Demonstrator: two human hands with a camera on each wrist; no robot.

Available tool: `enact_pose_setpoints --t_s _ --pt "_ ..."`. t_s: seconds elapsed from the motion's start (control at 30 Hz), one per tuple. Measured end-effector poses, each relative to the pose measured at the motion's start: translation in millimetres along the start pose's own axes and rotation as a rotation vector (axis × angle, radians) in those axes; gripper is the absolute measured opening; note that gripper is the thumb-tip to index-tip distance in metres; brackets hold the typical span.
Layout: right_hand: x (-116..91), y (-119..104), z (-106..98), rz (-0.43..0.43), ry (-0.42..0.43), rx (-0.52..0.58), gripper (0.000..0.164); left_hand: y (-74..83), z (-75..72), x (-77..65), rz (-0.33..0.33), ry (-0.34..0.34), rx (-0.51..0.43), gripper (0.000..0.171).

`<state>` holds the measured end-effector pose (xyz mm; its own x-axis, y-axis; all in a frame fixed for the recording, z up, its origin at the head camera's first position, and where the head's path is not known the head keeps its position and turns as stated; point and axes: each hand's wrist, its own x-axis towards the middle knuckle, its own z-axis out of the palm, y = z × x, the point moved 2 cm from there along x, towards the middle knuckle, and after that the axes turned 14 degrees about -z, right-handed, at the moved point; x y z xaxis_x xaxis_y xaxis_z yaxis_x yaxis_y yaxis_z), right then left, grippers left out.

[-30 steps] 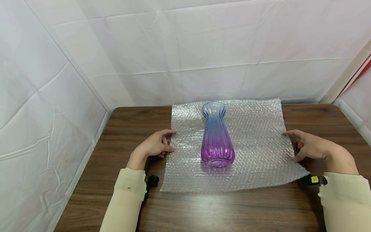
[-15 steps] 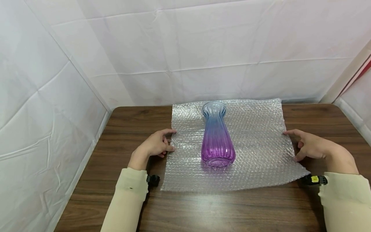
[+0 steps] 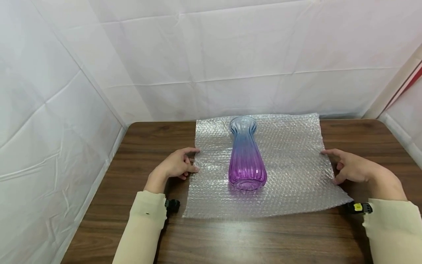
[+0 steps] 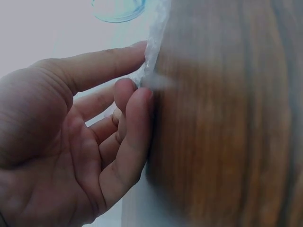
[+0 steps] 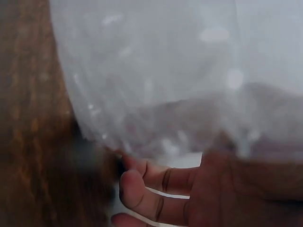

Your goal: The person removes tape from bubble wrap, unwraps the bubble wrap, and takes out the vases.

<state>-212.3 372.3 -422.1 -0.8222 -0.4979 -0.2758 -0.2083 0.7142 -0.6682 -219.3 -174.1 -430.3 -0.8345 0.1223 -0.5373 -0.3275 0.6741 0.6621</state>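
In the head view a ribbed glass vase (image 3: 247,157), blue at the mouth and purple at the base, lies on a sheet of bubble wrap (image 3: 290,176). Its base faces the person. At the sheet's left edge, my left hand (image 3: 176,165) touches the wrap with straight index finger and thumb; the other fingers are loosely bent. The left wrist view shows the thumb (image 4: 111,64) right at that edge. On the opposite side, my right hand (image 3: 357,167) touches the right edge likewise. Wrap partly veils this hand in the right wrist view, with bent fingers (image 5: 151,198) below it.
Under the sheet is a dark wooden table (image 3: 250,242) with rounded back corners. White cloth (image 3: 230,55) hangs behind it, with more at both sides. The near right corner of the wrap reaches the black device on the right wrist (image 3: 357,207).
Both hands stay at the sheet's side edges, nearly still. The vase and the bubble wrap keep their places; the head view shifts only very slightly.
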Motion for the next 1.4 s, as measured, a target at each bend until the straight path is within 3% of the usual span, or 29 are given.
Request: enact_pose_setpoints --t_s 0.27,0.6,0.83,1.1,1.4 --pt "-12.8 4.3 5.2 -0.034 0.048 -0.094 0.096 -1.4 -1.2 -5.3 0.007 0.013 0.089 0.074" --pt "-27.1 1.1 2.2 -0.010 0.186 -0.151 0.069 -5.7 -15.0 -26.5 0.021 0.125 0.147 0.074" --pt "-24.3 -23.9 -0.6 -0.007 0.278 -0.118 0.070 5.5 -18.6 -39.2 0.074 0.242 0.191 0.067" --pt "-8.7 -60.5 7.1 -0.081 0.382 -0.061 0.061 27.0 -10.6 -42.9 0.173 0.389 0.116 0.055" --pt "16.5 -91.5 22.5 -0.158 0.409 0.015 0.062 51.6 7.6 -35.7 0.213 0.402 0.058 0.056"
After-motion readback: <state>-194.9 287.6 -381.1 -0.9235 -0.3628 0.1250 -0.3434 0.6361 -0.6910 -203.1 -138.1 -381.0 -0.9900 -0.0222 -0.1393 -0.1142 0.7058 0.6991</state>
